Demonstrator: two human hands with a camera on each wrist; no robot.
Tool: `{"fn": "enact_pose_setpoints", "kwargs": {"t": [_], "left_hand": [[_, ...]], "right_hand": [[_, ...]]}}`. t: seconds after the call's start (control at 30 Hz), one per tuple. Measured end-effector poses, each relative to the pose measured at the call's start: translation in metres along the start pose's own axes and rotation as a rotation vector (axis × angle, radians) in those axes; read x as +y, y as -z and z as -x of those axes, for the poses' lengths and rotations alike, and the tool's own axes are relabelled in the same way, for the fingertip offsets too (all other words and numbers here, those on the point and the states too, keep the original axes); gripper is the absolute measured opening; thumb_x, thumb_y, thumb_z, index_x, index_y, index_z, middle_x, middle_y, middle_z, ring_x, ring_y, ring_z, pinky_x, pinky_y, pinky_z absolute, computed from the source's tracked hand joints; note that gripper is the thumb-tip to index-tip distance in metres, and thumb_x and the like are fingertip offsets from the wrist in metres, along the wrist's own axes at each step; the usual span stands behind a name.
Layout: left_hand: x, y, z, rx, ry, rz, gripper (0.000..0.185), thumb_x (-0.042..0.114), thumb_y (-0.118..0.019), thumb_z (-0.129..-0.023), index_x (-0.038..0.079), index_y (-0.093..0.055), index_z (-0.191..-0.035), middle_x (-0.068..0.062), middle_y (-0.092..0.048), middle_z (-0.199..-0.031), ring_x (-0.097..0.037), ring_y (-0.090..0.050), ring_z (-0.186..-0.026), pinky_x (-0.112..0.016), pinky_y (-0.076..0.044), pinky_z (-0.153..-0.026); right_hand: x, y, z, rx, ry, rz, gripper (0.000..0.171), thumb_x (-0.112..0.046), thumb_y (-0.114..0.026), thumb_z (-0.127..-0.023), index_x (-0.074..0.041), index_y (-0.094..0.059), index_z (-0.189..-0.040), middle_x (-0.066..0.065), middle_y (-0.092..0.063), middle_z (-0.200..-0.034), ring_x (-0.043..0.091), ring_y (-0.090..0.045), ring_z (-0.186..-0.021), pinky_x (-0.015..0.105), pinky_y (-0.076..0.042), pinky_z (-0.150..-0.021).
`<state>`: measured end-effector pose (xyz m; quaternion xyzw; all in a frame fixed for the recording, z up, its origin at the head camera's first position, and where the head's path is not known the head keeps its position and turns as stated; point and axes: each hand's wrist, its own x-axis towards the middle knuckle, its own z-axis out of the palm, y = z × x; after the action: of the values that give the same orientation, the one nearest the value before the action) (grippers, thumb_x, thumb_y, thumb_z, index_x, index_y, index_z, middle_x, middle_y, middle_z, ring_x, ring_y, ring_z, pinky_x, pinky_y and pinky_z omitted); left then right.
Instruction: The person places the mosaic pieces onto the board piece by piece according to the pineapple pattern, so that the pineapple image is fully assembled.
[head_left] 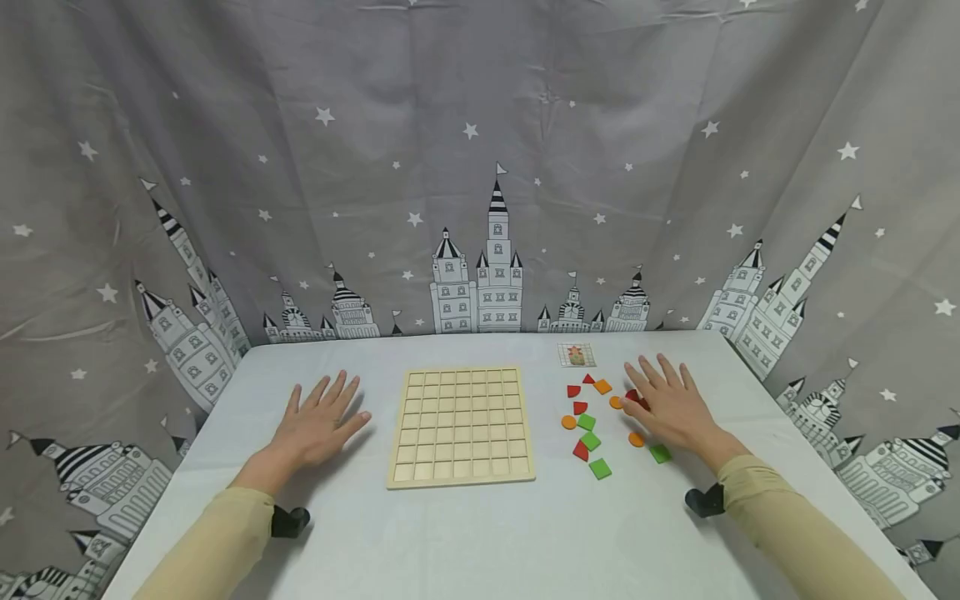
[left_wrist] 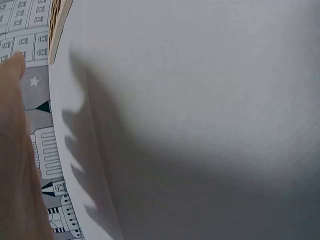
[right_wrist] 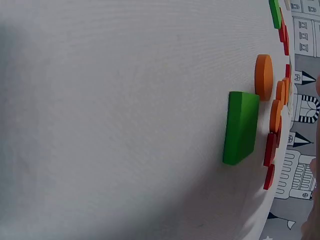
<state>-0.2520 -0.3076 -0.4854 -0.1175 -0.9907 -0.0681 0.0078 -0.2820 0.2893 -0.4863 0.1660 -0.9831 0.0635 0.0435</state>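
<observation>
Wooden grid board (head_left: 461, 427), pale and square, lies flat at the middle of the white table (head_left: 480, 542), and from the head view I read every cell as bare: no piece seated anywhere. Coloured flat wooden pieces, red, orange and green (head_left: 590, 441), lie loose in a scatter just right of the board, none touching it. A small printed pattern card (head_left: 577, 355) sits beyond them toward the far edge. Left hand (head_left: 315, 425) rests palm down on the table left of the board, fingers spread and straight, holding nothing; the left wrist view shows only table and the hand's shadow. Right hand (head_left: 667, 406) lies palm down among the pieces, fingers spread, fingertips touching or just beside an orange disc (head_left: 617, 402) and covering part of a red piece (head_left: 632, 395); I see no pinch. A green square block (right_wrist: 241, 127) fills the right wrist view, flat on the table. My judgement: placing has not begun, all of it remains, and no piece is lifted yet.
</observation>
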Motion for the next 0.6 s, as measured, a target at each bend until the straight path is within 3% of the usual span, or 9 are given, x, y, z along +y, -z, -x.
{"fn": "enact_pose_setpoints", "kwargs": {"t": [0.37,0.6], "left_hand": [[0.032,-0.010,-0.001,-0.063,-0.200,0.138,0.076,0.062,-0.043,-0.103,0.015,-0.031,-0.162,-0.010,-0.025,-0.168,-0.041,-0.019,-0.153,-0.064,-0.005,-0.123],[0.032,-0.015,-0.007,-0.061,-0.304,0.181,0.067,0.049,-0.053,-0.104,0.012,-0.040,-0.158,-0.011,-0.034,-0.164,-0.041,-0.027,-0.150,-0.064,-0.012,-0.122]], "right_hand": [[-0.007,-0.007,-0.001,0.004,0.021,-0.004,0.076,-0.059,-0.044,-0.104,-0.008,-0.035,-0.159,0.023,-0.026,-0.165,0.049,-0.010,-0.152,0.070,0.000,-0.120],[-0.010,-0.010,-0.002,-0.007,0.037,0.003,0.076,-0.060,-0.043,-0.104,-0.009,-0.035,-0.159,0.022,-0.027,-0.165,0.048,-0.008,-0.153,0.069,0.001,-0.121]]}}
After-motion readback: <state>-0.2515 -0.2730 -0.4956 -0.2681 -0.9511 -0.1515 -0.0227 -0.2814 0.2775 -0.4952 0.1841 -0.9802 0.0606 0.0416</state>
